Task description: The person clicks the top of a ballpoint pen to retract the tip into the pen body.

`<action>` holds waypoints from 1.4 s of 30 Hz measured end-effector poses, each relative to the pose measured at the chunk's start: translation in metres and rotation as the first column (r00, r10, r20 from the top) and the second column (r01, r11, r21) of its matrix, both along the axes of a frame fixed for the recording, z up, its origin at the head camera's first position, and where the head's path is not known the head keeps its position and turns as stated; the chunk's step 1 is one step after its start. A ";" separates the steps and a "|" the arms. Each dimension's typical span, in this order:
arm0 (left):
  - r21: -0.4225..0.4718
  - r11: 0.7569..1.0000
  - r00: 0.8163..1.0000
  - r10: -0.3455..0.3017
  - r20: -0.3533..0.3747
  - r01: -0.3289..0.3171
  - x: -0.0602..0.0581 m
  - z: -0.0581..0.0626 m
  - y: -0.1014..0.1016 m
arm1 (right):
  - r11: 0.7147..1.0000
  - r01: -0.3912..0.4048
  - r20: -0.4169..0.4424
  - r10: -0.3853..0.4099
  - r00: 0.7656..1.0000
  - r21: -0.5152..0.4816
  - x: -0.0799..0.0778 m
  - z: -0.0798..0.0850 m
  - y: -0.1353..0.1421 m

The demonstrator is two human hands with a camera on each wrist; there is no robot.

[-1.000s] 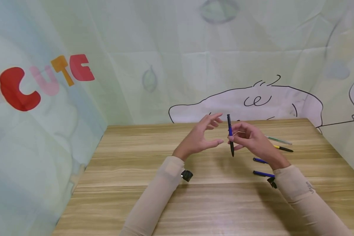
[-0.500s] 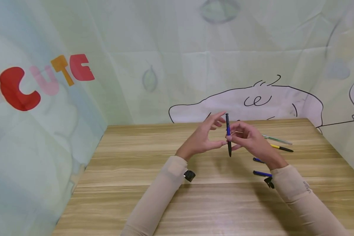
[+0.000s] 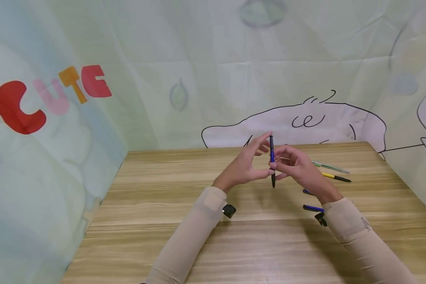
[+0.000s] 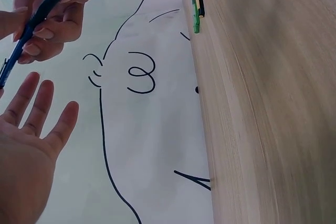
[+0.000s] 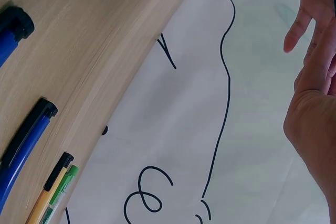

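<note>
In the head view a blue and black ballpoint pen stands nearly upright above the table, tip down. My right hand pinches it around the middle between thumb and fingers. From the other side comes my left hand, its index fingertip at the pen's top end and its thumb at the lower barrel. The left wrist view shows the pen slanting across the right hand's fingers, while the other left fingers spread out straight. The right wrist view has the pen mostly hidden.
On the wooden table, right of the hands, lie two more blue pens, partly behind the right wrist. Beyond them are a yellow and black pen and a clear pen with green. A printed cloth hangs behind the table.
The right hand has brought the pen slightly left and turned it more upright. The left hand has moved right, its index finger and thumb closing the gap to the pen.
</note>
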State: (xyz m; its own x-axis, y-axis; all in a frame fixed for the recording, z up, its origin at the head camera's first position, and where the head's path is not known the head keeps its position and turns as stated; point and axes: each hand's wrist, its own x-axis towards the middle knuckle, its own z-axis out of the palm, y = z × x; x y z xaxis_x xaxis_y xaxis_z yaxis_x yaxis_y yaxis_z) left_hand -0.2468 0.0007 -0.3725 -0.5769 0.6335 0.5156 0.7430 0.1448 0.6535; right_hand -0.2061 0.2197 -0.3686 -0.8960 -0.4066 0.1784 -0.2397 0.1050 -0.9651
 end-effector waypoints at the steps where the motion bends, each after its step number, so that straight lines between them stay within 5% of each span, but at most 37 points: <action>1: 0.004 1.000 1.000 -0.002 0.001 0.002 0.000 0.000 0.000 | 1.000 0.001 -0.001 -0.001 1.000 -0.003 0.000 0.000 0.000; 15: 0.012 1.000 1.000 -0.009 0.001 0.009 0.001 -0.001 0.003 | 0.999 0.015 -0.008 -0.015 1.000 -0.040 -0.002 -0.004 -0.002; 42: 0.027 0.998 0.982 -0.063 0.178 0.059 0.004 -0.004 0.002 | 0.995 0.021 0.068 -0.015 0.998 -0.097 -0.002 -0.007 -0.005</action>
